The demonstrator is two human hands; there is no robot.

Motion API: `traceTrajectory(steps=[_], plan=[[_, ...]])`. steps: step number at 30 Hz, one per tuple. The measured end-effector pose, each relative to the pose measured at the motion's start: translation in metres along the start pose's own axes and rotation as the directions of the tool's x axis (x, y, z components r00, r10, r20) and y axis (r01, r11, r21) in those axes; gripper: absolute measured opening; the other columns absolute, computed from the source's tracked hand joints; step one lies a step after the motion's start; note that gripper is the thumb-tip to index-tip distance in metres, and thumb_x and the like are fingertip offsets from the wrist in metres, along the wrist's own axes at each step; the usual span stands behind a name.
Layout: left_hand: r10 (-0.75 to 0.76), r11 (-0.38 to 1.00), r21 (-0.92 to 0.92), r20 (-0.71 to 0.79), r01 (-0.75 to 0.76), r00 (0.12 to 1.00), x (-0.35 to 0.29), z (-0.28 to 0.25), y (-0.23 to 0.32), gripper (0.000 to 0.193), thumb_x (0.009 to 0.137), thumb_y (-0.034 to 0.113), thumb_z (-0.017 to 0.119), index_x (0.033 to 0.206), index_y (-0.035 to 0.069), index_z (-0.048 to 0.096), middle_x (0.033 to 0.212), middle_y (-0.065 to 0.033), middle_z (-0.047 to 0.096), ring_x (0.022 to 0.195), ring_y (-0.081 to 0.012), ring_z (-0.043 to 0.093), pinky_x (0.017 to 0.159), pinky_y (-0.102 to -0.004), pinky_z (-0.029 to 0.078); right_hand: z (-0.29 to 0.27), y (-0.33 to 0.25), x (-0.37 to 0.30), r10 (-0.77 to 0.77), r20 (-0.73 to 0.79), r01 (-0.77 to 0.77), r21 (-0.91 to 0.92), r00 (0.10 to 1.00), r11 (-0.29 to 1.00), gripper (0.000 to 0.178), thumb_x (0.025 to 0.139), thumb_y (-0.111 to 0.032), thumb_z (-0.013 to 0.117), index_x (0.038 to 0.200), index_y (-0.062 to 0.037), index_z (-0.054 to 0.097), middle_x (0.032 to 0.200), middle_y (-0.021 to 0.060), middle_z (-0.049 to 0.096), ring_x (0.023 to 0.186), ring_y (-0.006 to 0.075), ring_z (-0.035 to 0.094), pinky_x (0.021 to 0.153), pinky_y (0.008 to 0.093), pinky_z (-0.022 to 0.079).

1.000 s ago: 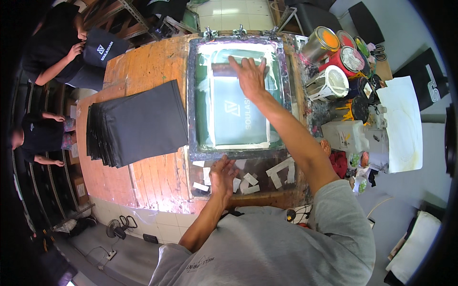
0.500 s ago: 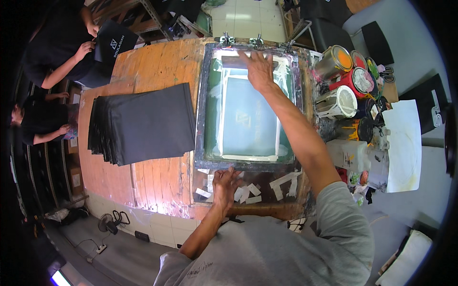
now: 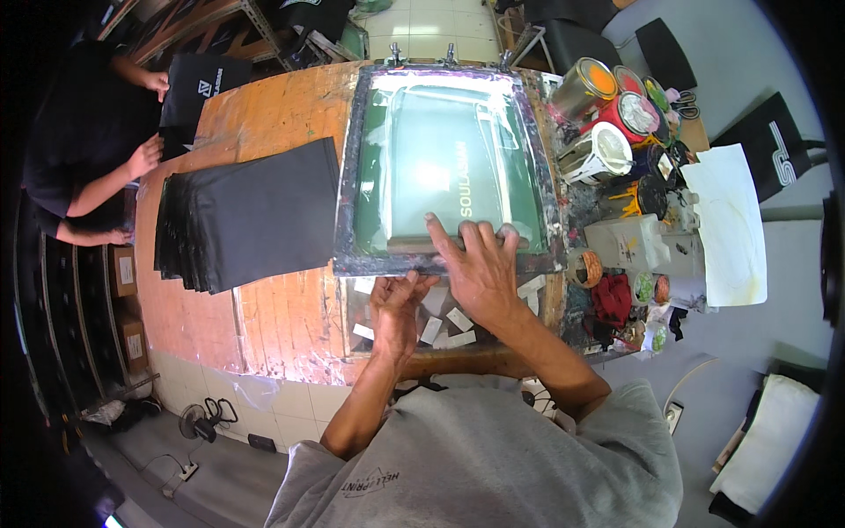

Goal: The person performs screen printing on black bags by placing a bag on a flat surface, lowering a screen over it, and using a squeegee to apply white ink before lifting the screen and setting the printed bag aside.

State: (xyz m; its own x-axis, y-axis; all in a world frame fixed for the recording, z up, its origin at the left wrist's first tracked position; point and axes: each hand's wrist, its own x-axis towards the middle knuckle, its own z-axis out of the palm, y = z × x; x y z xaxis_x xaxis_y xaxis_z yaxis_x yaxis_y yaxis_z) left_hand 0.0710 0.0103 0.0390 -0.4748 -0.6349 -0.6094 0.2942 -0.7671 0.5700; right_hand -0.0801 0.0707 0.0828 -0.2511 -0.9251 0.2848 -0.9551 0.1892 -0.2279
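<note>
A screen-printing frame (image 3: 349,176) with a dark, ink-stained rim lies on the table in front of me. Its green-edged mesh (image 3: 418,167) carries a pale lettered design. At the near end of the mesh, my right hand (image 3: 480,277) grips a squeegee (image 3: 409,244), a dark bar mostly under the fingers; the index finger stretches forward over the mesh. My left hand (image 3: 394,312) is closed at the frame's near edge, fingertips against the rim. Clamps (image 3: 450,53) hold the frame's far edge. A stack of flat black sheets or bags (image 3: 255,216) lies left of the frame.
Paint cans (image 3: 588,86) and tubs crowd the table's right side beside a white sheet (image 3: 729,224). White tape pieces (image 3: 459,319) lie below the frame. At the far left, a person (image 3: 79,132) holds a black printed bag (image 3: 207,84). A fan (image 3: 202,421) stands on the floor.
My right hand has drawn the squeegee from the far end of the mesh to the near end. My left hand stays at the near rim. The view has shifted slightly.
</note>
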Motion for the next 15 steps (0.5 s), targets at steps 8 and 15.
traceTrajectory(steps=[8,15], plan=[[0.360,0.906,0.052,0.430,-0.421,0.828,0.015,0.040,0.073,0.027,0.095,0.018,0.063,0.113,-0.002,0.065,0.105,-0.0120,0.071,0.105,-0.0340,0.071,0.107,-0.0508,0.050,-0.061,0.031,0.100,-0.202,-0.399,0.156,-0.145,0.894,0.977,0.054,0.095,-0.055,0.065,0.128,-0.0124,0.067,0.075,0.0037,0.047,0.069,0.0218,0.045,0.069,0.0406,0.033],[0.711,0.032,0.998,0.011,-0.048,0.703,0.173,-0.013,0.075,0.039,0.096,0.041,0.068,0.107,0.004,0.071,0.116,-0.0210,0.063,0.107,-0.0359,0.064,0.093,-0.0490,0.049,-0.130,0.050,0.178,-0.085,-0.077,0.080,-0.066,0.993,0.995,0.035,0.103,-0.037,0.057,0.098,-0.0054,0.071,0.063,0.0045,0.058,0.055,0.0150,0.051,0.062,0.0386,0.051]])
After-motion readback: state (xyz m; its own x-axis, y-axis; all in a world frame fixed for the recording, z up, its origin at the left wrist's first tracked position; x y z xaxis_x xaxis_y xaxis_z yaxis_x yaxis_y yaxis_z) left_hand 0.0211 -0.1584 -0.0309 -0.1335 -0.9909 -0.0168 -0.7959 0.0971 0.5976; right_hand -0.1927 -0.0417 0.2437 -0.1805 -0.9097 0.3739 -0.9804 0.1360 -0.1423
